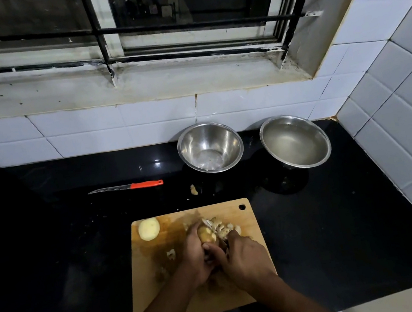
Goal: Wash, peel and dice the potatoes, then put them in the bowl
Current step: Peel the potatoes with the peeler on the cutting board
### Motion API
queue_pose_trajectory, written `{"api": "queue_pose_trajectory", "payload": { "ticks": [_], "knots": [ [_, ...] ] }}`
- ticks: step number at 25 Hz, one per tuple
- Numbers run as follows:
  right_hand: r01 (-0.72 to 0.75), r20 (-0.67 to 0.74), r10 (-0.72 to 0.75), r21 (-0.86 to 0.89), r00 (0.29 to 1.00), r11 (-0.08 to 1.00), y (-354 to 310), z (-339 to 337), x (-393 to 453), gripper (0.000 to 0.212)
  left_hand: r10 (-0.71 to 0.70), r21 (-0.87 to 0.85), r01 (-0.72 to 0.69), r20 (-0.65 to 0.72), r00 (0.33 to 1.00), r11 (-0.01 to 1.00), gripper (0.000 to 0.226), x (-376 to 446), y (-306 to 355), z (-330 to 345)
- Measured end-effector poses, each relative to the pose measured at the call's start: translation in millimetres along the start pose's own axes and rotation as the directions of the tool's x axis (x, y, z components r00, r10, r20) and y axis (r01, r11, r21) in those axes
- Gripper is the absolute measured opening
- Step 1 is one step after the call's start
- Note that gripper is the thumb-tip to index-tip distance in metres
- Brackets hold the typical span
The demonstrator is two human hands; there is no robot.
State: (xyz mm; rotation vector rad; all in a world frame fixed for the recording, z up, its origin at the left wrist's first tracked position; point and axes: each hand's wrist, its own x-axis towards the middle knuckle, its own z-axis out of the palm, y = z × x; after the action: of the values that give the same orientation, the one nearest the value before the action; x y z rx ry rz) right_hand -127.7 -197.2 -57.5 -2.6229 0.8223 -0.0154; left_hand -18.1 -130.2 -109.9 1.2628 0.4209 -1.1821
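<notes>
Hands meet over the cutting board (249, 219): my left hand (197, 256) grips a potato (207, 234); my right hand (244, 255) curls beside it, contents unclear. Peeled potato (149, 229) at 10 o'clock, bowls (211, 150) at 12.

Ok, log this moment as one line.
step: peeling | left hand: grips half-peeled potato | right hand: tool hidden | wooden cutting board: peeled pale potato | orange-handled knife: idle

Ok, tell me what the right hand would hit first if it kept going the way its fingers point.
The right hand points up-left, into the potato that the left hand holds. It would likely meet that potato first; the fingers are bunched there, so contact is unclear.
</notes>
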Motion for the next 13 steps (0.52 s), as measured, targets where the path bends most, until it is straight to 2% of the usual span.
{"api": "queue_pose_trajectory", "payload": {
  "ticks": [4,6,8,10,13],
  "knots": [
    [0.0,-0.01,-0.001,-0.038,1.0,0.999,-4,2,-5,0.065,0.031,-0.03,-0.031,0.0,1.0,0.999,0.057,-4,-1,4],
    [0.012,0.019,-0.01,-0.074,1.0,0.997,-7,1,-7,0.059,0.049,-0.077,-0.044,0.065,0.997,0.996,0.053,-9,0,7],
    [-0.003,0.017,0.004,-0.037,1.0,0.999,-8,3,-8,0.058,0.057,-0.087,-0.052,0.062,0.996,0.995,0.057,-7,0,6],
    [-0.055,0.012,0.054,0.078,0.998,0.995,-5,2,-5,0.066,0.05,0.021,-0.051,0.041,0.998,0.998,0.068,-9,2,6],
    [-0.1,0.084,0.084,0.204,0.993,0.974,9,-4,5,0.079,0.058,0.188,-0.064,0.035,0.998,0.98,0.067,-16,8,3]
  ]
}}
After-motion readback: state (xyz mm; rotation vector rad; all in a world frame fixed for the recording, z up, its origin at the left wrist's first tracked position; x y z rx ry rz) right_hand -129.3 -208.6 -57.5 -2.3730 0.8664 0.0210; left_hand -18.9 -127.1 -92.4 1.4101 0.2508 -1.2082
